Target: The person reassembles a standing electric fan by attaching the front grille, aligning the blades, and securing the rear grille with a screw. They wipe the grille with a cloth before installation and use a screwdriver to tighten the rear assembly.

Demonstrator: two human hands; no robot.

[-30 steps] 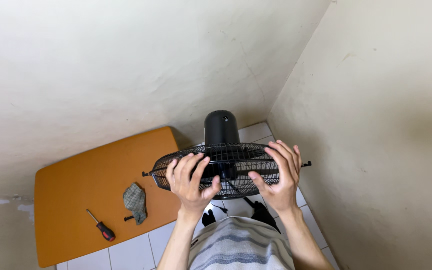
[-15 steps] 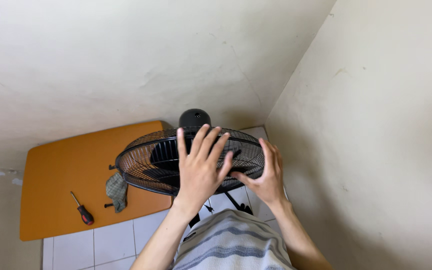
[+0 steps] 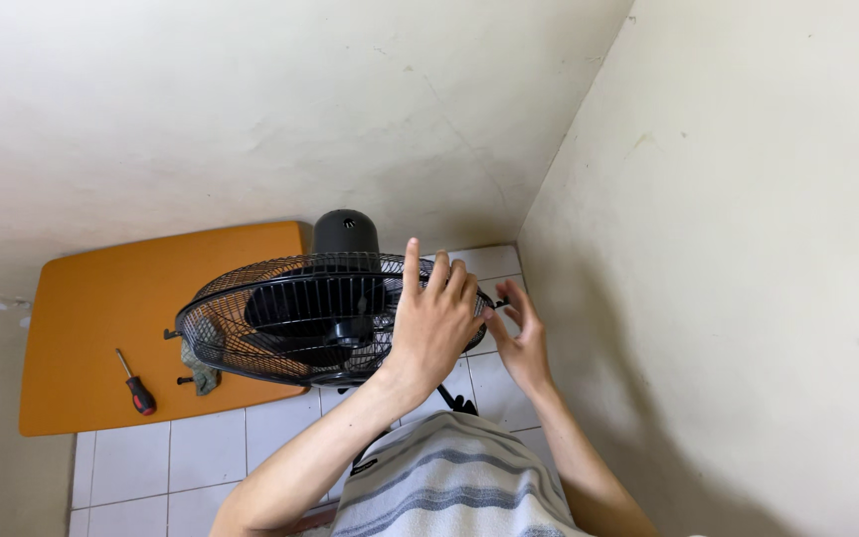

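Note:
A black fan with a round wire grille point(image 3: 280, 318) and a black motor housing point(image 3: 346, 235) stands in front of me, with dark blades visible behind the wires. My left hand point(image 3: 434, 320) lies flat against the grille's right side, fingers stretched out and apart. My right hand point(image 3: 519, 343) is just beyond the grille's right rim, its fingertips beside a small black clip point(image 3: 499, 301) that sticks out from the rim. Neither hand visibly grips anything.
An orange table point(image 3: 101, 298) stands to the left, carrying a screwdriver with a red and black handle point(image 3: 137, 390) and a grey-green cloth point(image 3: 201, 366) partly behind the grille. Below is a white tiled floor point(image 3: 151, 462). Cream walls meet in a corner close on the right point(image 3: 549, 189).
The fan has shifted left in view. My left hand slid from the grille's middle to its right side, and my right hand came off the grille to its right rim.

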